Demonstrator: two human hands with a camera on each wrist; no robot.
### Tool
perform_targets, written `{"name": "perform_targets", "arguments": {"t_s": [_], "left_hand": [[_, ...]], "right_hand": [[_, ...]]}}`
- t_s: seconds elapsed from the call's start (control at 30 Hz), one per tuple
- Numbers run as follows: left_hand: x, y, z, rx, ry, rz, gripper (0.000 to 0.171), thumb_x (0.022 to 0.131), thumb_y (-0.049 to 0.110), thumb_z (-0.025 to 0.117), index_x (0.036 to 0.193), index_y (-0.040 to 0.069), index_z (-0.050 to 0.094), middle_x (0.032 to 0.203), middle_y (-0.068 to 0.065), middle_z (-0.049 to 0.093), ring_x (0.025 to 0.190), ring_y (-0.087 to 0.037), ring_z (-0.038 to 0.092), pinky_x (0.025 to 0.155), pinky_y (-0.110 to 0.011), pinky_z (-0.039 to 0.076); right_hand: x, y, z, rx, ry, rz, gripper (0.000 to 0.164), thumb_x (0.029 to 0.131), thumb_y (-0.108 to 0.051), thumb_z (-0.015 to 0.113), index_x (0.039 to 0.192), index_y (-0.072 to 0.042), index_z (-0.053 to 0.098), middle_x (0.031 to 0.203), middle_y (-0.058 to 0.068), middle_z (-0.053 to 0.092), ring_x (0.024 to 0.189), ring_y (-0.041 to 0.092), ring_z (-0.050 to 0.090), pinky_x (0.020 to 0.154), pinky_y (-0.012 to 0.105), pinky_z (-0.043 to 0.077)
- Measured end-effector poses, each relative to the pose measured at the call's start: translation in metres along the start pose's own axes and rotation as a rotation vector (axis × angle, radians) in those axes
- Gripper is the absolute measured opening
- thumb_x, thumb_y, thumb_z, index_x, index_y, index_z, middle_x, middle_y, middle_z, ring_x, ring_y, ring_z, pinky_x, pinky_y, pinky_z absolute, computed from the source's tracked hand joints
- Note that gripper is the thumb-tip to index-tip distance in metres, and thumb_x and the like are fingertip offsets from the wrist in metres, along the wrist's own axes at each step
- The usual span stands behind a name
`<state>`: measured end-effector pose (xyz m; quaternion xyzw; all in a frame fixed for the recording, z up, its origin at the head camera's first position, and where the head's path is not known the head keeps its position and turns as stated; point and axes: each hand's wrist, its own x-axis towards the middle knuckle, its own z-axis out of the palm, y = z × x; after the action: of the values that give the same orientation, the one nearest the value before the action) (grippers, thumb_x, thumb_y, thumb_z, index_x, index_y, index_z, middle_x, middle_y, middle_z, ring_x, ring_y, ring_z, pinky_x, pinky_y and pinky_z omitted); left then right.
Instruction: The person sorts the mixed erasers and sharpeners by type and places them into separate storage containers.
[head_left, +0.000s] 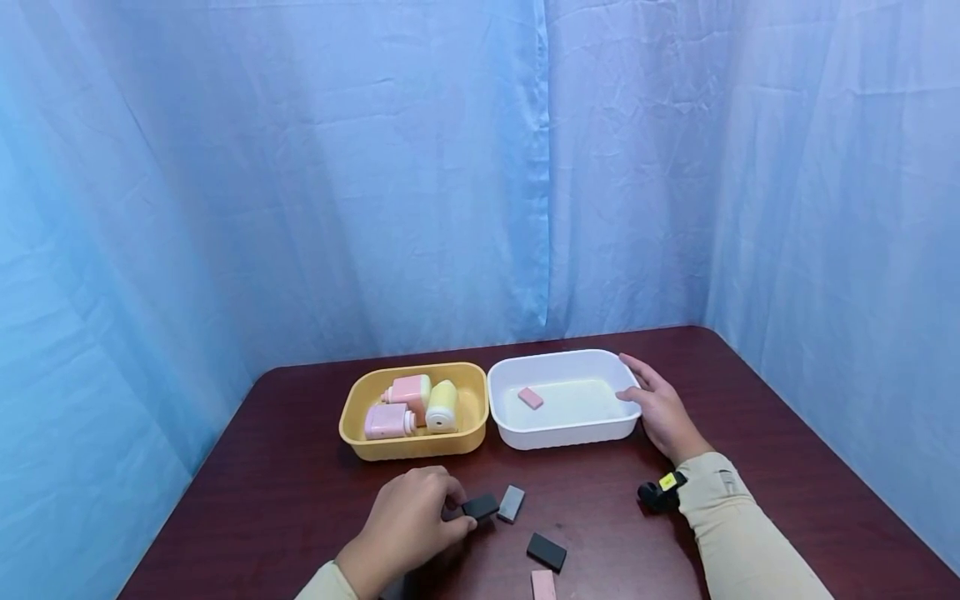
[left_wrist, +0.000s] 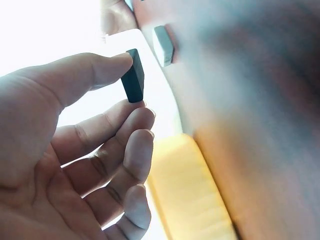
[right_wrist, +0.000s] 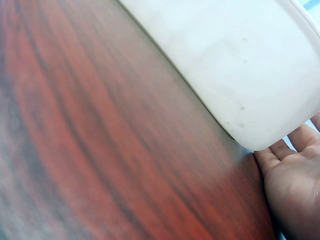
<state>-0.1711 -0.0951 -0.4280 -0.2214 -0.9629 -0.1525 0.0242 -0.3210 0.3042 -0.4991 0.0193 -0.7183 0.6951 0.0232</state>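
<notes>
Between thumb and fingertips, my left hand (head_left: 411,518) pinches a small black rectangular block (head_left: 481,507). The left wrist view shows that block (left_wrist: 133,80) on edge, with the other fingers loosely bent below it. My right hand (head_left: 663,414) grips the right end of a white plastic bin (head_left: 566,437), thumb over the rim and fingers along the outside. Inside the bin lies a pink block (head_left: 531,397). A grey block (head_left: 512,504) lies on the table just right of the held one. Closer to me are another black block (head_left: 547,552) and a pink block (head_left: 543,586).
Left of the white bin, close beside it, stands a yellow bin (head_left: 420,450). It contains a lilac bottle-shaped item (head_left: 388,421), a pink-and-cream one (head_left: 408,390) and a yellow-and-white one (head_left: 442,407). Blue curtains (head_left: 420,183) hang behind the dark red table (head_left: 592,500).
</notes>
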Motion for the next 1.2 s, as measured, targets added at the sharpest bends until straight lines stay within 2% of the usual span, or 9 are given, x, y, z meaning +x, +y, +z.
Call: {"name": "perform_targets", "arguments": {"t_s": [0.27, 0.37, 0.47, 0.6, 0.73, 0.83, 1.0, 1.2], "left_hand": [[0.011, 0.005, -0.006, -0.002, 0.060, 0.006, 0.022, 0.079, 0.043, 0.087, 0.085, 0.023, 0.078, 0.077, 0.014, 0.062, 0.067, 0.001, 0.051, 0.059, -0.024, 0.044], [0.015, 0.006, -0.009, -0.008, 0.084, 0.022, 0.021, 0.079, 0.042, 0.086, 0.084, 0.023, 0.078, 0.078, 0.014, 0.063, 0.067, 0.001, 0.051, 0.059, -0.024, 0.045], [0.019, 0.007, -0.010, -0.005, 0.105, 0.041, 0.020, 0.079, 0.042, 0.086, 0.083, 0.023, 0.078, 0.078, 0.014, 0.064, 0.068, 0.001, 0.052, 0.060, -0.024, 0.046], [0.026, 0.010, -0.013, -0.005, 0.116, 0.041, 0.021, 0.079, 0.042, 0.086, 0.084, 0.023, 0.078, 0.077, 0.014, 0.065, 0.067, 0.000, 0.052, 0.060, -0.025, 0.047], [0.033, 0.013, -0.014, -0.004, 0.141, 0.039, 0.021, 0.079, 0.042, 0.086, 0.084, 0.023, 0.079, 0.077, 0.013, 0.063, 0.067, -0.001, 0.052, 0.059, -0.025, 0.046], [0.038, 0.016, -0.014, -0.013, 0.163, 0.043, 0.020, 0.079, 0.040, 0.086, 0.084, 0.022, 0.079, 0.078, 0.011, 0.063, 0.068, -0.002, 0.052, 0.058, -0.024, 0.046], [0.045, 0.019, -0.014, -0.050, 0.173, 0.039, 0.018, 0.080, 0.037, 0.086, 0.085, 0.021, 0.079, 0.078, 0.010, 0.065, 0.068, -0.002, 0.053, 0.060, -0.023, 0.047], [0.054, 0.021, -0.016, -0.057, 0.186, 0.028, 0.020, 0.081, 0.039, 0.086, 0.086, 0.021, 0.080, 0.080, 0.010, 0.068, 0.067, -0.003, 0.054, 0.060, -0.024, 0.047]], "right_hand": [[-0.001, 0.000, 0.001, 0.001, 0.002, 0.005, 0.073, 0.100, 0.001, 0.052, 0.166, -0.014, 0.024, 0.173, 0.006, 0.019, 0.159, 0.026, 0.019, 0.126, 0.047, 0.024], [-0.002, 0.001, 0.001, -0.003, -0.004, 0.009, 0.073, 0.100, 0.000, 0.052, 0.166, -0.015, 0.024, 0.173, 0.006, 0.019, 0.159, 0.027, 0.020, 0.123, 0.036, 0.032], [-0.003, 0.002, 0.000, 0.003, -0.012, 0.008, 0.073, 0.100, 0.001, 0.052, 0.166, -0.015, 0.023, 0.173, 0.007, 0.020, 0.159, 0.027, 0.021, 0.112, 0.021, 0.040], [-0.003, 0.002, -0.001, 0.005, -0.015, -0.001, 0.074, 0.099, 0.001, 0.053, 0.166, -0.014, 0.023, 0.173, 0.007, 0.020, 0.159, 0.027, 0.021, 0.105, 0.015, 0.042], [-0.003, 0.000, -0.001, -0.006, -0.009, -0.003, 0.074, 0.100, 0.001, 0.052, 0.166, -0.015, 0.023, 0.173, 0.006, 0.019, 0.159, 0.026, 0.019, 0.114, 0.022, 0.039], [-0.003, 0.000, -0.002, -0.011, -0.004, -0.001, 0.074, 0.100, 0.001, 0.052, 0.166, -0.014, 0.022, 0.173, 0.005, 0.019, 0.159, 0.026, 0.019, 0.115, 0.024, 0.038], [-0.003, 0.001, -0.002, 0.006, -0.006, -0.003, 0.074, 0.100, 0.002, 0.052, 0.166, -0.013, 0.023, 0.173, 0.006, 0.020, 0.158, 0.027, 0.021, 0.106, 0.015, 0.042], [-0.002, 0.001, -0.001, -0.001, -0.009, -0.008, 0.072, 0.101, 0.001, 0.051, 0.166, -0.013, 0.023, 0.173, 0.006, 0.020, 0.159, 0.026, 0.021, 0.116, 0.025, 0.038]]}}
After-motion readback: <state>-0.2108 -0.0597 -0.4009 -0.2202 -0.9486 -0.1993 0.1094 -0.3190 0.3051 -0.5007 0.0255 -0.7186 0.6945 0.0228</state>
